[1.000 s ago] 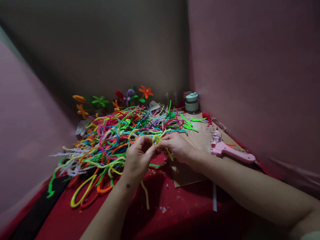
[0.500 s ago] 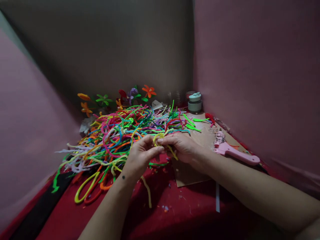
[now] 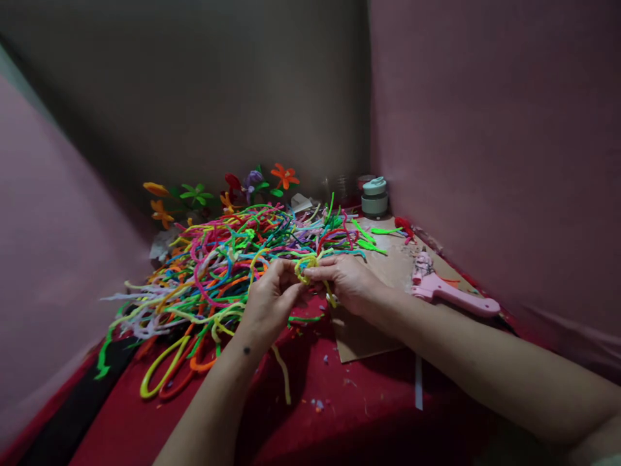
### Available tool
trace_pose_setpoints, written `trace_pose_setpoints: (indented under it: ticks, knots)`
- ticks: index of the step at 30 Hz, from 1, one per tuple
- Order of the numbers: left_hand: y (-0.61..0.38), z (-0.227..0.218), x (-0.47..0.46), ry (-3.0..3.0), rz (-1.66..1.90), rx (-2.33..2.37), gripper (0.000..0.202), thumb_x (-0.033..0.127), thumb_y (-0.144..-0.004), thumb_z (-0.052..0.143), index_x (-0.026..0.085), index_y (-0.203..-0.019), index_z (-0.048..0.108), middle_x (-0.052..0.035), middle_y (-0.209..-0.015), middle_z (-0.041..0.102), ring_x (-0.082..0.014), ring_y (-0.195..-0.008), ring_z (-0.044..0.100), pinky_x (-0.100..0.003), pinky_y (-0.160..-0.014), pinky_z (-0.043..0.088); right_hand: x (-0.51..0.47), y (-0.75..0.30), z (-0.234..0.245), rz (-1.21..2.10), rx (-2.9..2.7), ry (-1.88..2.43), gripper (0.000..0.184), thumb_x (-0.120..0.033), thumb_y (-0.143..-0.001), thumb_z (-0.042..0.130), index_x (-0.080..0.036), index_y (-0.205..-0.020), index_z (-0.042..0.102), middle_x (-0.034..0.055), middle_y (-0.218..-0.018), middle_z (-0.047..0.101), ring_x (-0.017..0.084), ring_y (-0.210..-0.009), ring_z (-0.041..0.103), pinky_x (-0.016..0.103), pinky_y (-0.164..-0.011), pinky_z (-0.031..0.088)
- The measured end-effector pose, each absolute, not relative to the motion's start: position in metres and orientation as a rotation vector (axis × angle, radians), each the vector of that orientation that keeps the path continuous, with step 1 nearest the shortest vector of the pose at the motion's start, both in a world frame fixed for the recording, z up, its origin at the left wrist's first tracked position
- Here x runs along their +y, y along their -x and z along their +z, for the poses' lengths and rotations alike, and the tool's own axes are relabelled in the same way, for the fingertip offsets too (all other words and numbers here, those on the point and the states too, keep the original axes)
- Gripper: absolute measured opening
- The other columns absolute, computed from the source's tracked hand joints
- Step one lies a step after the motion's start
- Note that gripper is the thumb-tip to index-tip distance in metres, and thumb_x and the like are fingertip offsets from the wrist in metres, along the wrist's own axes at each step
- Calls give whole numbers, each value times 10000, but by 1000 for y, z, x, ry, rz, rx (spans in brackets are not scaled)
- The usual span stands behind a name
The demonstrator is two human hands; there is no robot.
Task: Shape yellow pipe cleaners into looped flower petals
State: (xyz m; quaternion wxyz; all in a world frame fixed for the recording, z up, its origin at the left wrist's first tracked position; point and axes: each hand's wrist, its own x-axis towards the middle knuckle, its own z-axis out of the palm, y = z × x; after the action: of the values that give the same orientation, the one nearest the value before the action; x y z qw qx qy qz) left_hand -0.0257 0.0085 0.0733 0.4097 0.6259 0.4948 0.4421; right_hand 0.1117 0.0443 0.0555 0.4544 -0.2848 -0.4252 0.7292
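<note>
Between my two hands is a yellow pipe cleaner (image 3: 306,266), bent into small loops, with a loose end hanging below. The fingers of my left hand (image 3: 275,292) pinch its left side. My right hand (image 3: 350,279) grips the right side with thumb and fingertips, and these cover part of the loops. Just behind and left of my hands lies a large tangled heap of coloured pipe cleaners (image 3: 218,259). A pale yellow pipe cleaner (image 3: 283,375) lies on the red cloth (image 3: 334,414) beside my left forearm.
A pink glue gun (image 3: 449,292) rests on a cardboard sheet (image 3: 371,340) to the right. Pipe-cleaner flowers (image 3: 196,193) stand at the back left. A lidded jar (image 3: 374,199) is at the back right, near the wall. A white strip (image 3: 418,383) pokes out below the cardboard.
My fingers have shifted slightly on the yellow pipe cleaner; its loops now look rounder and its loose end hangs more steeply. The whole view has moved a little.
</note>
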Motion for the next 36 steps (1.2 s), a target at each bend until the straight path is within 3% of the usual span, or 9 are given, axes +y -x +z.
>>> trace_pose_setpoints:
  ticks: [11, 20, 26, 31, 36]
  knots:
    - [29, 74, 11, -1617, 905, 1199, 248, 175, -691, 525, 206, -907, 408, 63, -597, 537, -136, -468, 562, -250, -401, 467, 42, -113, 52, 1934, -1055, 769, 95, -159, -603, 666, -104, -623, 591, -5, -526, 526, 62, -429, 399, 232, -434, 284]
    - [28, 70, 8, -1906, 959, 1386, 165, 134, -666, 527, 200, -814, 498, 59, -580, 511, -99, -507, 485, -202, -476, 368, 39, -112, 54, 1914, -1104, 738, 78, -157, -608, 644, -112, -596, 581, -20, -494, 513, 68, -394, 411, 225, -399, 297]
    - [32, 79, 7, -1951, 774, 1363, 27, 178, -693, 517, 164, -692, 495, 46, -576, 477, -90, -518, 454, -204, -479, 362, 42, -113, 54, 1831, -1072, 731, 131, -143, -605, 637, -128, -519, 540, -15, -486, 505, 69, -417, 421, 218, -412, 296]
    - [33, 82, 6, -1671, 568, 1374, 62, 215, -700, 509, 162, -718, 481, 57, -485, 483, -90, -408, 464, -203, -404, 382, 41, -111, 57, 1866, -924, 781, 105, -100, -618, 601, -122, -535, 540, -11, -481, 508, 66, -425, 414, 199, -404, 276]
    - [30, 81, 8, -1508, 608, 1212, 124, 208, -657, 569, 159, -750, 502, 54, -537, 505, -98, -410, 508, -210, -373, 426, 43, -111, 55, 2039, -810, 800, 107, -66, -679, 539, -91, -577, 560, 0, -488, 503, 53, -430, 410, 180, -405, 275]
